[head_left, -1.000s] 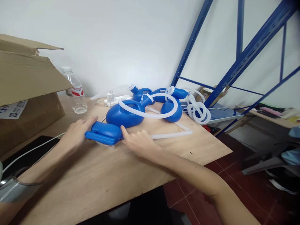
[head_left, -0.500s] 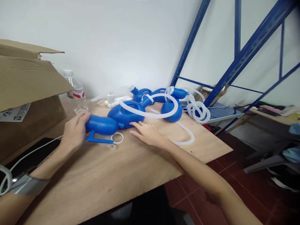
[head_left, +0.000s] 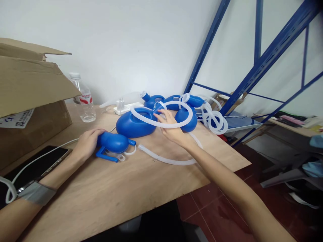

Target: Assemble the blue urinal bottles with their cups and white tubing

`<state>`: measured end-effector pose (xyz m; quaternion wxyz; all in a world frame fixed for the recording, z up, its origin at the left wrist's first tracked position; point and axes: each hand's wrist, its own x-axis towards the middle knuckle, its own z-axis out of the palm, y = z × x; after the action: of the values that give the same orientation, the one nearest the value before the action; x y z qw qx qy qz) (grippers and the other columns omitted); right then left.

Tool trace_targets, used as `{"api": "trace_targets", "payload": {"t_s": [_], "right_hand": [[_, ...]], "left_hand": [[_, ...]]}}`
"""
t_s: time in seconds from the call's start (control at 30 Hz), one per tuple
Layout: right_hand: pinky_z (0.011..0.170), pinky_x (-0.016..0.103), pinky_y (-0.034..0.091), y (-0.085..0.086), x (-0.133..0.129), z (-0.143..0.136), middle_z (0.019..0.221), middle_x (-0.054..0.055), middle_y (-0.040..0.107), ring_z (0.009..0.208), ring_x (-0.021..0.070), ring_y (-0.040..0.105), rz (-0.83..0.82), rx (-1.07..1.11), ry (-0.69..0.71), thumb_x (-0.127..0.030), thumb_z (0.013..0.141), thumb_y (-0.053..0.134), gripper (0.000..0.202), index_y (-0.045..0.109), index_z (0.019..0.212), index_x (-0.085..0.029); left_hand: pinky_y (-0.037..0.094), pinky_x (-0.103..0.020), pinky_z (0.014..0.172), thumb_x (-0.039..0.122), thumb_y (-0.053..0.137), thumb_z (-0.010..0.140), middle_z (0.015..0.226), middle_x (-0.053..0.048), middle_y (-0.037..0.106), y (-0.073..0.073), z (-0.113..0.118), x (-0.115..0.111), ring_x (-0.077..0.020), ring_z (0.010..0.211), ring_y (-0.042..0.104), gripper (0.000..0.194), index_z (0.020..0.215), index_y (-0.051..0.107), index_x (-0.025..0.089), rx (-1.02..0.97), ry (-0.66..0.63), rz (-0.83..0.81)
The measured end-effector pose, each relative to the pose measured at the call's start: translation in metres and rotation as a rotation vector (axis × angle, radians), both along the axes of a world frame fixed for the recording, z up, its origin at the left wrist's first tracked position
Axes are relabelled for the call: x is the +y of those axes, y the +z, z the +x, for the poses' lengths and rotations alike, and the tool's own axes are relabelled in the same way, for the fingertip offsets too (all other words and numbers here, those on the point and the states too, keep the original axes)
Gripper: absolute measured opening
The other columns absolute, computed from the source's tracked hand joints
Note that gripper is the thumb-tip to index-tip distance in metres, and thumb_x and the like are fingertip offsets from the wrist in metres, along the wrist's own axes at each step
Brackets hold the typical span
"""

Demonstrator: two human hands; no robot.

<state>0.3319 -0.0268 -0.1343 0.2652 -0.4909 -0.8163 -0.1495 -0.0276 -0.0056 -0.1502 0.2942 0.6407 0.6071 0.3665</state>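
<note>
Cardboard forms an open box (head_left: 45,121) at far left, beside a clear bottle (head_left: 87,112). Next, a person's left hand (head_left: 88,143) clasps the left end of a small blue container (head_left: 114,143) lying on a wooden table (head_left: 121,191), a larger blue jug (head_left: 133,127) just behind. The right hand (head_left: 172,132), fingers partly bent, is at a looped translucent hose (head_left: 179,124) near the jug's neck; whether it pinches anything cannot be told. Coiled tubing (head_left: 217,131) lies farther right, by a blue metal frame (head_left: 270,59).

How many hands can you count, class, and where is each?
2: the left hand holds a small blue container; the right hand is at the neck of the larger blue jug behind. No others show.
</note>
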Motion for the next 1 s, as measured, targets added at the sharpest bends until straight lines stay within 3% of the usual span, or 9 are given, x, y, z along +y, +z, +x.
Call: {"api": "trace_targets", "payload": {"t_s": [0.1,0.2,0.27,0.4,0.5,0.77,0.9,1.0], "right_hand": [[0.133,0.07,0.03,0.014,0.032,0.005,0.173,0.024,0.043,0.169,0.0377,0.027,0.049,-0.134,-0.079,-0.014,0.109,0.036,0.054,0.056,0.159,-0.013],[0.134,0.072,0.025,0.032,0.057,0.006,0.178,0.025,0.036,0.171,0.0406,0.022,0.035,-0.228,-0.117,-0.014,0.108,0.042,0.055,0.053,0.162,-0.009],[0.133,0.07,0.028,0.044,0.069,0.007,0.176,0.024,0.04,0.168,0.0418,0.028,-0.044,-0.286,-0.105,-0.018,0.109,0.045,0.052,0.057,0.16,-0.009],[0.126,0.056,0.044,0.057,0.083,0.015,0.155,0.022,0.062,0.146,0.0373,0.056,-0.176,-0.328,-0.025,-0.03,0.112,0.052,0.043,0.069,0.146,-0.01],[0.118,0.051,0.05,0.057,0.086,0.018,0.141,0.021,0.067,0.131,0.0338,0.061,-0.159,-0.329,0.018,-0.032,0.114,0.051,0.038,0.077,0.131,-0.011],[0.116,0.045,0.048,0.035,0.089,0.01,0.132,0.016,0.072,0.127,0.0302,0.062,-0.034,-0.163,-0.052,-0.033,0.118,0.039,0.044,0.079,0.116,-0.016],[0.104,0.041,0.052,0.029,0.098,0.002,0.116,0.013,0.077,0.112,0.0283,0.069,0.008,0.065,-0.186,-0.035,0.119,0.033,0.046,0.074,0.107,-0.02],[0.097,0.036,0.053,0.032,0.105,-0.004,0.111,0.011,0.079,0.104,0.0248,0.073,0.028,0.289,-0.207,-0.038,0.119,0.03,0.043,0.068,0.107,-0.022]], "left_hand": [[0.05,-0.036,0.1,0.043,0.047,0.091,0.121,-0.01,0.083,0.002,0.001,-0.002,-0.033,0.12,0.068,0.04,0.094,0.078,0.018,0.012,0.017,-0.008],[0.048,-0.036,0.098,0.041,0.046,0.092,0.117,-0.01,0.083,0.004,0.001,-0.005,-0.0319,0.116,0.068,0.039,0.093,0.078,0.018,0.029,0.025,-0.001],[0.048,-0.035,0.097,0.042,0.046,0.093,0.115,-0.01,0.082,0.004,0.0,-0.005,-0.0315,0.114,0.068,0.039,0.092,0.078,0.018,0.037,0.037,0.004],[0.048,-0.035,0.096,0.041,0.047,0.092,0.113,-0.008,0.083,0.001,-0.004,-0.002,-0.0311,0.112,0.068,0.037,0.093,0.077,0.019,0.029,0.079,0.01],[0.047,-0.037,0.102,0.04,0.049,0.093,0.118,-0.007,0.083,0.0,-0.005,0.0,-0.031,0.117,0.068,0.033,0.096,0.076,0.02,0.015,0.097,0.02],[0.047,-0.038,0.102,0.04,0.049,0.095,0.115,-0.007,0.082,0.005,-0.001,-0.006,-0.032,0.117,0.068,0.031,0.095,0.074,0.021,0.042,0.099,0.036],[0.048,-0.04,0.1,0.042,0.047,0.095,0.118,-0.011,0.082,0.008,0.001,-0.008,-0.0336,0.116,0.068,0.034,0.095,0.073,0.02,0.065,0.103,0.036],[0.049,-0.04,0.101,0.044,0.046,0.094,0.12,-0.011,0.082,0.008,0.003,-0.009,-0.0337,0.118,0.069,0.035,0.095,0.072,0.02,0.064,0.098,0.042]]}}
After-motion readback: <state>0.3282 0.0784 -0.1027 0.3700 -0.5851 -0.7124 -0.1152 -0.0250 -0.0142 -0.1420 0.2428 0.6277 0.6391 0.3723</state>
